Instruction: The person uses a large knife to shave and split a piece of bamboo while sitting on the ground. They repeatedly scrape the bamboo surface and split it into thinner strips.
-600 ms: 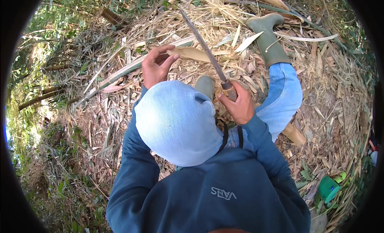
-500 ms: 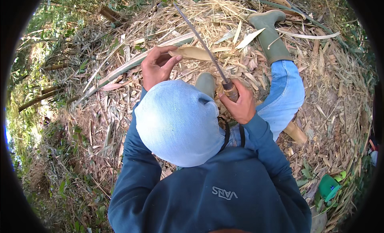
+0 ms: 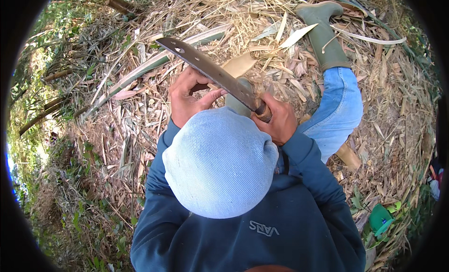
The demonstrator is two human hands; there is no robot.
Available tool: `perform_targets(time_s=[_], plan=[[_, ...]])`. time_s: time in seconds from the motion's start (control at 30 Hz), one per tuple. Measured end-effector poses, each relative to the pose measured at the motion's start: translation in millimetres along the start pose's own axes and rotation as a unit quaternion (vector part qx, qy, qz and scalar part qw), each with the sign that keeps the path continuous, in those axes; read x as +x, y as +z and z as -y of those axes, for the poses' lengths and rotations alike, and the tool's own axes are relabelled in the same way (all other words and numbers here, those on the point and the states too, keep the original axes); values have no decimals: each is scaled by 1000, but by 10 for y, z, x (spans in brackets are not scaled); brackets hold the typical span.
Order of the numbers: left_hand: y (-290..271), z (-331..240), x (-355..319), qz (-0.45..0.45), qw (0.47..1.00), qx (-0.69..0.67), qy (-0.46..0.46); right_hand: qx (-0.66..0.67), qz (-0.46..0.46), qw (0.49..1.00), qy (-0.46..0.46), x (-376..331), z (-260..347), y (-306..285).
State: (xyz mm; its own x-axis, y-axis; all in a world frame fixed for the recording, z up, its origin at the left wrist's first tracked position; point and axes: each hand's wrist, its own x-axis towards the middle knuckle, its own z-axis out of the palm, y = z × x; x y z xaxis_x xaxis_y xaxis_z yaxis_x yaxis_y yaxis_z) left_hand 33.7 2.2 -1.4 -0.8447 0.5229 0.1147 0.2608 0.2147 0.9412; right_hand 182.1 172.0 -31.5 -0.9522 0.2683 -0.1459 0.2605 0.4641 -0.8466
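Observation:
My right hand [image 3: 279,118] is wrapped round the wooden handle of a machete [image 3: 210,68]. Its dark, broad blade has holes in it and slants up to the left, passing in front of my left fingertips. With thumb and fingers pinched together, my left hand [image 3: 189,95] holds a pale, flat bamboo piece [image 3: 239,65]. That piece shows beyond the blade, while its gripped part is mostly hidden behind the metal. My bent knee [image 3: 220,164] in light blue denim rises between my forearms, below both hands.
A long split bamboo pole [image 3: 149,64] lies beyond my left hand. My green rubber boot [image 3: 322,38] is stretched out at the far right. Dry shavings and leaves cover the ground. A green object [image 3: 381,219] lies at the lower right, and cut stalks [image 3: 42,117] at the left.
The machete has swung to the left and turned, so its broad side now shows across my left hand. My left hand has come slightly lower, and the bamboo piece is tilted more upward.

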Motion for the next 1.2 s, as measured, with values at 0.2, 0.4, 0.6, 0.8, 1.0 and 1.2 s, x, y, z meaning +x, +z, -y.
perform_targets(time_s=[0.2, 0.4, 0.6, 0.8, 1.0, 1.2], plan=[[17, -5, -19, 34, 998, 17, -59, -18, 38, 999, -15, 6, -190, -109], [-60, 217, -168, 60, 996, -37, -48, -15, 72, 997, -24, 5, -188, -300], [-41, 211, -55, 87, 991, 61, 86, -28, 76, 996, -34, 36, -165, -438], [46, 3, -39, 126, 979, 109, 120, -48, 113, 992, -14, 52, -288, -551], [79, 44, 32, 158, 973, 78, 146, -36, 116, 992, -17, 100, -412, -670], [51, -10, 109, 183, 955, 155, 175, -13, 122, 992, -41, 155, -357, -665]])
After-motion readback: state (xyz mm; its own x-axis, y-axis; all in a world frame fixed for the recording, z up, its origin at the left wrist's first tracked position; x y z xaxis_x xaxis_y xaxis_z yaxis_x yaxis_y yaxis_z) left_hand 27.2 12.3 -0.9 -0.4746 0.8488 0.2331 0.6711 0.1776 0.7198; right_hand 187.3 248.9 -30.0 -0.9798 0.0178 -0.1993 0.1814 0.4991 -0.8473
